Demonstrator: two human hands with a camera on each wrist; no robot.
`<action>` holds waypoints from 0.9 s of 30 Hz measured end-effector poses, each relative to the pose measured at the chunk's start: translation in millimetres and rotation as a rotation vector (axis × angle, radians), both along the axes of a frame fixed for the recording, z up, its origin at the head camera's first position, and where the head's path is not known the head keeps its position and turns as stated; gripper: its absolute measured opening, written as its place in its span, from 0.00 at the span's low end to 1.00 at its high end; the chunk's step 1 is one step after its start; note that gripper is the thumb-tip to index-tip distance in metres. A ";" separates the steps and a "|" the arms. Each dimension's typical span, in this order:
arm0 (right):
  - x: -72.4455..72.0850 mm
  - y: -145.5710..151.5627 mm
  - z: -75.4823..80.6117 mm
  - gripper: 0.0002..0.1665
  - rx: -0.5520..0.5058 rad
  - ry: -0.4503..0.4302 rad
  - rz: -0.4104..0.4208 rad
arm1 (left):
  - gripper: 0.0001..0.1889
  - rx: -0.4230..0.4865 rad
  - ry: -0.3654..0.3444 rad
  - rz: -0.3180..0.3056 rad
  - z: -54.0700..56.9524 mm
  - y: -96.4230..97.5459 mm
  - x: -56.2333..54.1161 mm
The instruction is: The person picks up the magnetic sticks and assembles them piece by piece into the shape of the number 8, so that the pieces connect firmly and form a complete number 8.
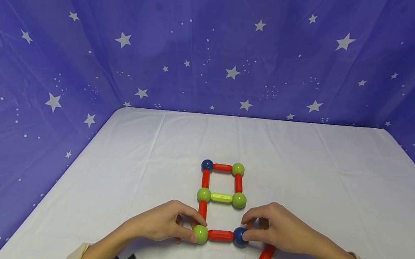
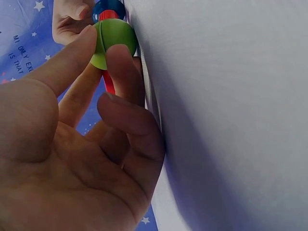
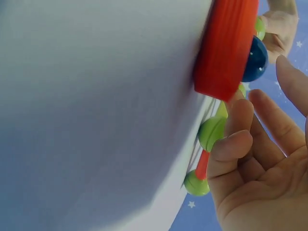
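Note:
On the white table lies a figure of magnetic balls and rods. My left hand point(image 1: 168, 221) pinches the green ball point(image 1: 200, 234) at its near left corner between thumb and fingers. A red rod point(image 1: 220, 236) joins that ball to a dark blue ball point(image 1: 241, 237). Around the blue ball's right side my right hand point(image 1: 277, 228) has its fingers loosely bent, the thumb tip overlapping the ball in the head view. In the right wrist view, thumb and forefinger stand apart beside the blue ball point(image 3: 256, 58). Close under the right hand lies a loose red rod point(image 1: 266, 257).
Farther back, the figure forms a square with a blue ball point(image 1: 207, 165), green balls, red rods and one yellow-green rod point(image 1: 221, 197). A red rod point(image 1: 202, 209) runs from it toward the left hand. A purple star-patterned curtain point(image 1: 215, 47) stands behind the table point(image 1: 134, 147).

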State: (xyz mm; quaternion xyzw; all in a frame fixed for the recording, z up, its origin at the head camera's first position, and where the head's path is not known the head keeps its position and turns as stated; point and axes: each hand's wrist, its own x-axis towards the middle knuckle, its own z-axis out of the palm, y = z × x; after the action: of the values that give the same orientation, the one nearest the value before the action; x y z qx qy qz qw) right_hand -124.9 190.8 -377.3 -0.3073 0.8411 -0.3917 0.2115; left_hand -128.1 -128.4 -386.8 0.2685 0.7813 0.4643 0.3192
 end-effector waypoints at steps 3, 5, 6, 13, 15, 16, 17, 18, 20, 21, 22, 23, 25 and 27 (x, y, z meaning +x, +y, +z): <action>2.2 5.7 1.9 0.15 -0.011 0.020 -0.018 | 0.13 -0.003 -0.002 0.001 -0.1 0.1 0.0; 4.2 10.2 3.7 0.15 -0.022 0.029 -0.028 | 0.13 -0.003 -0.005 0.001 0.0 -0.1 -0.1; 5.2 12.7 4.9 0.16 -0.028 0.033 -0.032 | 0.13 -0.004 -0.006 0.001 -0.1 -0.2 -0.1; 18.7 32.3 8.1 0.17 -0.046 0.116 -0.072 | 0.13 -0.006 -0.010 0.006 -0.1 -0.5 0.1; 23.6 36.4 7.8 0.17 -0.041 0.140 -0.093 | 0.13 -0.004 -0.011 0.006 0.0 -0.5 -0.1; 25.6 38.2 7.7 0.17 -0.031 0.144 -0.103 | 0.13 -0.003 -0.012 0.006 0.1 -0.5 -0.2; 27.1 39.6 7.6 0.18 -0.018 0.136 -0.114 | 0.13 -0.001 -0.011 0.005 0.1 -0.5 -0.4; 28.3 40.6 7.4 0.18 -0.002 0.121 -0.124 | 0.13 0.001 -0.012 0.005 0.1 -0.5 -0.5; 29.9 41.7 6.8 0.19 0.033 0.061 -0.137 | 0.13 0.003 -0.015 0.004 0.0 -0.5 -0.7; 30.2 41.9 6.4 0.19 0.052 0.022 -0.139 | 0.13 0.005 -0.018 0.004 -0.1 -0.4 -0.8; 30.5 42.1 5.6 0.19 0.069 -0.012 -0.139 | 0.13 0.006 -0.020 0.004 -0.2 -0.4 -0.8; 30.8 41.9 4.7 0.19 0.079 -0.043 -0.135 | 0.13 0.007 -0.021 0.004 -0.3 -0.3 -0.8; 31.5 41.4 2.8 0.20 0.081 -0.080 -0.122 | 0.13 0.008 -0.022 0.004 -0.5 -0.2 -0.7; 32.0 40.4 1.3 0.21 0.068 -0.097 -0.112 | 0.13 0.009 -0.021 0.003 -0.5 0.1 -0.7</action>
State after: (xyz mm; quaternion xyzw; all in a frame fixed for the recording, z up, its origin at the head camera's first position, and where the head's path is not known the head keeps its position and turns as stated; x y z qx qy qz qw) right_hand -92.9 231.2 -376.1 -0.2328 0.8586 -0.3886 0.2401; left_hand -128.8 -128.3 -387.3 0.2638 0.7761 0.4713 0.3254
